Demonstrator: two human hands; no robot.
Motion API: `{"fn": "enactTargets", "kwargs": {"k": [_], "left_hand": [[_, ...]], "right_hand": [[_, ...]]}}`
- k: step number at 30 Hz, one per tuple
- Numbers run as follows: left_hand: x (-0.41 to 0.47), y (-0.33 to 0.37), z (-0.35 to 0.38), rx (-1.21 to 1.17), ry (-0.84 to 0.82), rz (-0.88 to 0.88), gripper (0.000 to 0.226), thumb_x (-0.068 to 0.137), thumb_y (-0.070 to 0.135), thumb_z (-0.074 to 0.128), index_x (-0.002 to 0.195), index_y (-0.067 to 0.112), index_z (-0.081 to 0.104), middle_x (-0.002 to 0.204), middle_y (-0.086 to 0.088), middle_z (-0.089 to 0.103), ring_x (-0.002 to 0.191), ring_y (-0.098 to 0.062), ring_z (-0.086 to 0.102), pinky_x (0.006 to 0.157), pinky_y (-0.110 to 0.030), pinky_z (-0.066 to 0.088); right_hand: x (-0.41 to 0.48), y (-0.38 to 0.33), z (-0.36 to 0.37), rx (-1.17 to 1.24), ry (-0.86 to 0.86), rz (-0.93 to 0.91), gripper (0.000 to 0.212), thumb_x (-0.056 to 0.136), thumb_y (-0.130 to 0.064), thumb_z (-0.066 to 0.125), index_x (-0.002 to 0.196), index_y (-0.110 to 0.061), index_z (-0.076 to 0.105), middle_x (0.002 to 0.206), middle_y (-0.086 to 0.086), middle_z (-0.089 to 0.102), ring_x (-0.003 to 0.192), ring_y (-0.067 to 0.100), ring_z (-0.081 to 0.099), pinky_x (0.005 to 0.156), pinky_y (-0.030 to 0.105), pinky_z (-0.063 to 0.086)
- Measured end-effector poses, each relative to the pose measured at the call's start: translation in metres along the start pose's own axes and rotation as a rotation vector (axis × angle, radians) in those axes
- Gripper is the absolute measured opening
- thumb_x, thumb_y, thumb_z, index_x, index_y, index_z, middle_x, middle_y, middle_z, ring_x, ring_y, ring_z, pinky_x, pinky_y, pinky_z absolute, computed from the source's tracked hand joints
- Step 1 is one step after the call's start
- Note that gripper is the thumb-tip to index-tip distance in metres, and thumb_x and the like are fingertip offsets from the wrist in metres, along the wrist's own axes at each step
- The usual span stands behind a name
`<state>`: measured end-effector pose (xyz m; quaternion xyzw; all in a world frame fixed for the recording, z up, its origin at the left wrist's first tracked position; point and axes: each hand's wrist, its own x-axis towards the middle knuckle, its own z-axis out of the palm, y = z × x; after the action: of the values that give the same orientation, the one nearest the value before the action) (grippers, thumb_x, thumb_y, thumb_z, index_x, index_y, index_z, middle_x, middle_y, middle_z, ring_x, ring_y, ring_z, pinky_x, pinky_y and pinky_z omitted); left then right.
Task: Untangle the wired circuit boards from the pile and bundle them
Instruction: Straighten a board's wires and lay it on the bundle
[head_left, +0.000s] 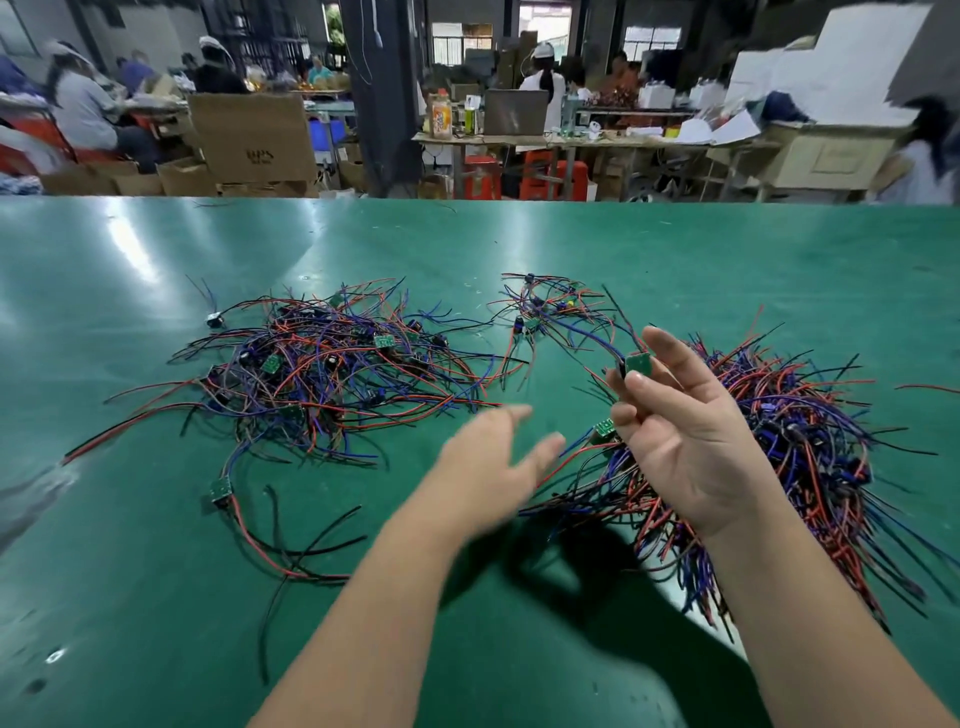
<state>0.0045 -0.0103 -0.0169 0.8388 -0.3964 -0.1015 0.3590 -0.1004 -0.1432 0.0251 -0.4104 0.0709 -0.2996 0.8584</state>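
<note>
A tangled pile (332, 374) of small green circuit boards with red, blue and black wires lies on the green table, left of centre. A smaller tangle (556, 312) sits farther back. At the right lies a big gathered bundle (800, 447) of wired boards. My right hand (685, 436) is raised above that bundle, thumb and fingers pinching a small green circuit board (638, 362) whose blue and black wires trail back toward the small tangle. My left hand (493, 467) is blurred, fingers apart and holding nothing, low over the table between the pile and the bundle.
One wired board (221, 490) lies loose at the front left, its red and black wires curling toward me. The green table (675, 249) ends at a far edge. Beyond it are cardboard boxes (252, 137), workbenches and seated people.
</note>
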Motion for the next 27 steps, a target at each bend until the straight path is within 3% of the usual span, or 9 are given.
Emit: {"fn": "enactTargets", "kwargs": {"k": [2,6,8,11,14,18,22,25,27], "left_hand": [[-0.007,0.012,0.024,-0.110,-0.220,0.008,0.049,0.089,0.054,0.053,0.128,0.025,0.055,0.132,-0.001,0.057,0.124,-0.016,0.051,0.108,-0.032,0.037],[-0.017,0.035,0.043,-0.380,-0.479,0.065,0.041,0.085,0.044,0.046,0.117,0.024,0.064,0.114,0.000,0.069,0.096,-0.002,0.057,0.095,-0.027,0.044],[-0.015,0.035,0.042,-0.373,-0.437,0.069,0.033,0.087,0.027,0.050,0.115,0.023,0.066,0.112,-0.004,0.070,0.094,-0.010,0.060,0.093,-0.028,0.047],[-0.007,0.028,0.033,-0.349,-0.129,0.016,0.035,0.091,0.003,0.050,0.122,0.014,0.062,0.113,-0.005,0.068,0.098,-0.022,0.064,0.094,-0.029,0.049],[-0.001,0.028,0.016,-0.683,0.047,-0.018,0.035,0.093,0.004,0.052,0.127,0.011,0.058,0.110,0.001,0.068,0.090,-0.013,0.063,0.081,-0.019,0.048],[-0.001,0.032,0.002,-1.135,0.081,0.023,0.026,0.089,0.027,0.048,0.110,0.026,0.064,0.098,0.008,0.073,0.079,-0.007,0.067,0.067,-0.016,0.049],[-0.004,0.036,-0.003,-1.379,0.097,0.043,0.031,0.094,0.012,0.043,0.101,0.019,0.072,0.093,0.001,0.072,0.066,-0.010,0.063,0.059,-0.018,0.050],[-0.005,0.036,-0.010,-1.527,-0.011,0.050,0.034,0.081,0.026,0.049,0.089,0.010,0.078,0.090,-0.006,0.073,0.073,-0.016,0.068,0.068,-0.022,0.055],[-0.006,0.037,-0.014,-1.564,-0.054,-0.006,0.052,0.086,0.038,0.042,0.075,0.000,0.076,0.082,-0.013,0.072,0.071,-0.021,0.070,0.067,-0.025,0.057]], "right_hand": [[0.000,0.001,0.001,-0.010,-0.012,0.000,0.037,0.064,0.005,0.059,0.084,-0.022,0.073,0.078,-0.003,0.057,0.075,0.015,0.065,0.054,0.016,0.043],[0.000,0.002,0.001,-0.014,-0.018,0.009,0.037,0.062,0.006,0.059,0.080,-0.022,0.075,0.081,-0.002,0.057,0.075,0.016,0.065,0.054,0.016,0.044],[0.000,0.002,0.000,-0.004,-0.020,0.011,0.037,0.062,0.006,0.060,0.081,-0.022,0.075,0.083,-0.001,0.058,0.075,0.016,0.066,0.054,0.017,0.043],[0.001,0.003,-0.001,0.004,-0.039,0.016,0.038,0.062,0.006,0.061,0.082,-0.022,0.076,0.081,-0.002,0.061,0.075,0.015,0.067,0.054,0.017,0.045],[0.002,0.006,-0.002,-0.010,-0.069,0.015,0.039,0.061,0.005,0.062,0.084,-0.023,0.076,0.080,-0.005,0.065,0.073,0.013,0.066,0.054,0.017,0.046],[0.000,0.010,-0.002,-0.075,-0.093,0.027,0.035,0.061,0.003,0.064,0.082,-0.023,0.077,0.082,-0.009,0.069,0.068,0.006,0.061,0.055,0.017,0.047],[-0.001,0.014,-0.003,-0.134,-0.070,0.054,0.032,0.060,0.005,0.065,0.078,-0.020,0.076,0.079,-0.008,0.069,0.066,0.006,0.063,0.057,0.015,0.049],[-0.002,0.015,-0.002,-0.147,-0.081,0.058,0.033,0.058,0.004,0.067,0.086,-0.014,0.070,0.074,-0.005,0.068,0.066,0.008,0.065,0.059,0.015,0.050],[-0.002,0.016,-0.001,-0.156,-0.092,0.059,0.035,0.057,0.005,0.067,0.088,-0.011,0.067,0.078,0.001,0.069,0.068,0.010,0.066,0.063,0.016,0.052]]}}
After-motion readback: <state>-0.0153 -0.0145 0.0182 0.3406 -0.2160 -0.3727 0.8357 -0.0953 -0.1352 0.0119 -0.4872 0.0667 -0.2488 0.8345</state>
